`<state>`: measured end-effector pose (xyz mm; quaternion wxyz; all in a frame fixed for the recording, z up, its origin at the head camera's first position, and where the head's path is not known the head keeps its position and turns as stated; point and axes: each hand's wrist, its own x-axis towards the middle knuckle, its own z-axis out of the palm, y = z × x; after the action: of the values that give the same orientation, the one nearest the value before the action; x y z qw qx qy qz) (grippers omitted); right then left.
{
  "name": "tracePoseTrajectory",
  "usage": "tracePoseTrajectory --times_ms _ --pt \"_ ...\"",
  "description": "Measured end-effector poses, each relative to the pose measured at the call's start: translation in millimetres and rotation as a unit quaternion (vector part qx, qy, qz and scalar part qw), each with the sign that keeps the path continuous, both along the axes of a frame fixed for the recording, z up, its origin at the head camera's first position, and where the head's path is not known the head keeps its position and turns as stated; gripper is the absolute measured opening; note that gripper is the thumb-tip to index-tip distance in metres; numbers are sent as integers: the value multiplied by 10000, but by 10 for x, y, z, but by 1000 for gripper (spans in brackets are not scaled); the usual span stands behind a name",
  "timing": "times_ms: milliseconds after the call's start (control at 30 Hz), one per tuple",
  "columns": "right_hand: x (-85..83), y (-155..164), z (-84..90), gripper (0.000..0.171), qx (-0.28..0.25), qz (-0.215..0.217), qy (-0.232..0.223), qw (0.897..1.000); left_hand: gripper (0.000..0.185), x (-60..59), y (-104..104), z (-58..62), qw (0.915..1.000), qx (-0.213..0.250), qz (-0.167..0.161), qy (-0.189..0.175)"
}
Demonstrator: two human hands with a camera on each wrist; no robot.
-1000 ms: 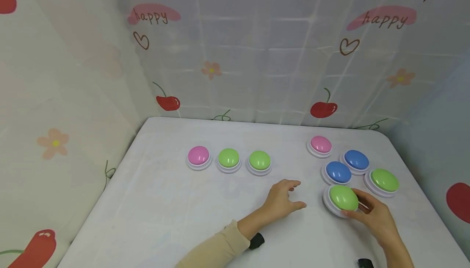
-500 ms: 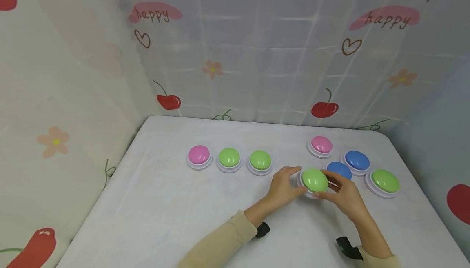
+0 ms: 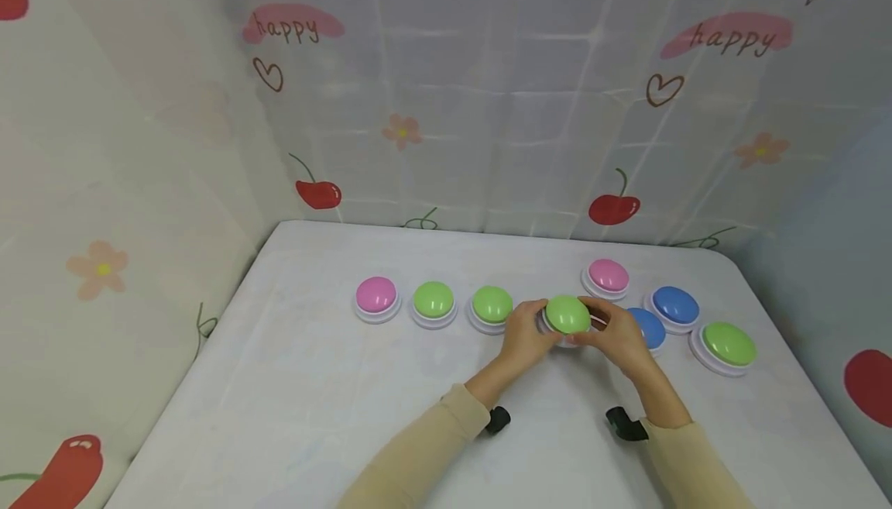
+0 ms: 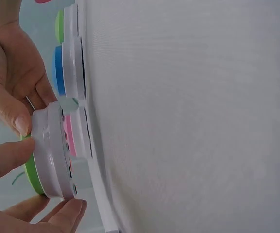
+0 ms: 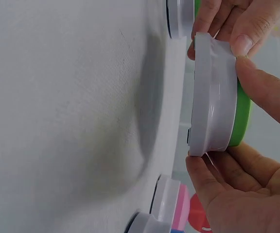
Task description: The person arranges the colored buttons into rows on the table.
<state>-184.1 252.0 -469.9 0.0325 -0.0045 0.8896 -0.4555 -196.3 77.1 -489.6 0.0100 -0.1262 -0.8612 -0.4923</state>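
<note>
A round push button with a green dome and white base (image 3: 567, 314) is between both hands in the head view. My left hand (image 3: 524, 336) grips its left side, thumb near the dome's edge and fingers round the base. My right hand (image 3: 619, 338) holds the opposite side the same way. In the right wrist view the held button's white base (image 5: 215, 97) is raised off the table, with a shadow on the cloth. Just left of my left hand sits another green button (image 3: 492, 305), beside a green button (image 3: 433, 300) and a pink button (image 3: 376, 294) in a row.
Behind and right of my right hand stand a pink button (image 3: 609, 275), a blue button (image 3: 676, 304), a partly hidden blue button (image 3: 650, 328) and a green button (image 3: 729, 343). The white table (image 3: 313, 400) meets printed curtains (image 3: 488, 106) at back and sides.
My right hand has carried the green button leftward and back from the right-hand cluster. My left hand, earlier apart with fingers spread, has taken hold of its left side.
</note>
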Motion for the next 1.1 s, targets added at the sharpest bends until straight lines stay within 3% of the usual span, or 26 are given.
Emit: tracePoseTrajectory --times_ms 233,533,1100 --pt "-131 -40 -87 73 -351 110 -152 9992 57 -70 20 -72 9996 -10 271 -111" --pt "-226 -77 -141 74 -409 167 -311 9985 55 -109 28 -80 9987 -113 466 -194" --pt "-317 -71 -198 76 -535 121 -428 9976 51 -164 70 -137 9980 -286 535 -175"
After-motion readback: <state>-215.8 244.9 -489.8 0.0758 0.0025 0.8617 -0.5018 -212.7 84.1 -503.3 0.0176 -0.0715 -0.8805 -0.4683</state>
